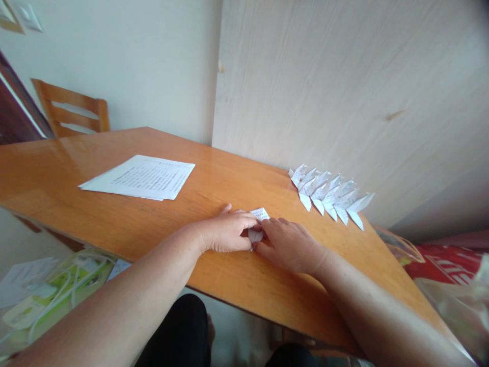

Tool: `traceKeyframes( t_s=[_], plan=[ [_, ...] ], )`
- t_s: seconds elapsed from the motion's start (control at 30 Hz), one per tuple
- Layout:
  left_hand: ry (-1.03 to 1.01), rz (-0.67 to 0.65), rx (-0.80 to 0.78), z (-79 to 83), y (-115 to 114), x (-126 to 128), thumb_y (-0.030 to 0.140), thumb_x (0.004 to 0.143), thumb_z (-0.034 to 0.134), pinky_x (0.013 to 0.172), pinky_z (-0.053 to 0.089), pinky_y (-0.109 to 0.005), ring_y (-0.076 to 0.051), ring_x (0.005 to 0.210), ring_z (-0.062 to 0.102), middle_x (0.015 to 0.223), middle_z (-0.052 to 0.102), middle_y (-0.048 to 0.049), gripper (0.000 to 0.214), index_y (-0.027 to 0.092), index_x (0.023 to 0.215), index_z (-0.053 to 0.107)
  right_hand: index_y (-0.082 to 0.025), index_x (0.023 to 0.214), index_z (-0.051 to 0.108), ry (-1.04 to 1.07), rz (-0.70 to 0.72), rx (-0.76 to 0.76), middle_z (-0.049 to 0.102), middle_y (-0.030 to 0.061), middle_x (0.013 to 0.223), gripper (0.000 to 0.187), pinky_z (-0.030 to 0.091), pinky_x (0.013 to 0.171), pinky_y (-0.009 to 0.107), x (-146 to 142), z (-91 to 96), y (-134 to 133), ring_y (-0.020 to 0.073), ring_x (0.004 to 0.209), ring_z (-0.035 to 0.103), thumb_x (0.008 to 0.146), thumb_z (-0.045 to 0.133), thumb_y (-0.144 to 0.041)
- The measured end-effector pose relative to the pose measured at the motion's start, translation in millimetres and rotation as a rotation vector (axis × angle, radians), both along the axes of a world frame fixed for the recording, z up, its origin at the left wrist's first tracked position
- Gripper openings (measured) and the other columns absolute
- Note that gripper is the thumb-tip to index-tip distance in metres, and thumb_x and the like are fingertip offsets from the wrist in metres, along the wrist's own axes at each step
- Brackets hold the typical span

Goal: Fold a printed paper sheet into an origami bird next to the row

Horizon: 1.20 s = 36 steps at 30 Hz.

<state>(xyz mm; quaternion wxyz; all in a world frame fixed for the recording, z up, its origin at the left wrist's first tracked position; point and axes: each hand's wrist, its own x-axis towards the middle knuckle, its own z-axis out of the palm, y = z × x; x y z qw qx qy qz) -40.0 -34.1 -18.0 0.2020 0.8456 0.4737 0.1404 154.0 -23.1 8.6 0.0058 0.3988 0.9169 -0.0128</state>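
Note:
A small folded piece of printed paper lies on the wooden table, partly covered by my fingers. From its left side my left hand holds it down, fingers together across it and one digit sticking up at the back. My right hand grips the right edge of the same paper, thumb and fingers closed on it. Its lower point shows between the two hands, and a printed corner shows beyond them.
Folded paper pieces stand in rows at the table's right, near the wooden panel. A stack of printed sheets lies to the left. Beyond the table are a wooden chair and, at right, a red bag.

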Motion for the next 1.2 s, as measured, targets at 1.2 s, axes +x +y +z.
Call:
traceKeyframes(
  t_s=[1.2],
  plan=[
    [0.015, 0.036, 0.064, 1.5, -5.5, 2.8, 0.039, 0.088, 0.055, 0.115, 0.01, -0.057, -0.025, 0.123, 0.055, 0.132, 0.063, 0.0018, 0.028, 0.036, 0.115, 0.064, -0.017, 0.079, 0.058, 0.415, -0.045, -0.547, 0.056, -0.0008, 0.068, 0.035, 0.043, 0.059, 0.023, 18.1, -11.3, 49.4, 0.0123, 0.061, 0.052, 0.099, 0.036, -0.036]
  ],
)
